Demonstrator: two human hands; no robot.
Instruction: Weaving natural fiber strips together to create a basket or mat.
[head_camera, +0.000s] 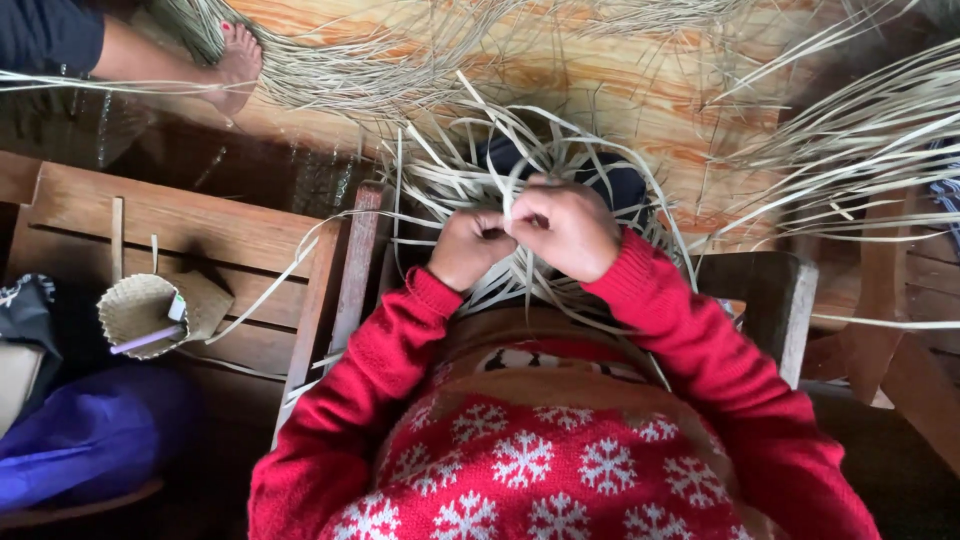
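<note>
My left hand (466, 247) and my right hand (566, 226) meet in front of my chest, both closed on pale flat straw strips (470, 165) of a loose woven piece that fans out above and around them. The strips curl up and away from my fingers and trail down over my lap. My arms are in red sleeves, and a red sweater with white snowflakes fills the bottom of the view. What lies under my hands is hidden.
A small woven basket (135, 312) holding a purple stick sits on a wooden bench (200, 230) at left, above a purple bag (90, 440). Another person's bare foot (235, 65) rests at top left among more strips. More straw bundles (860, 130) lie right; a wooden chair arm (775, 295).
</note>
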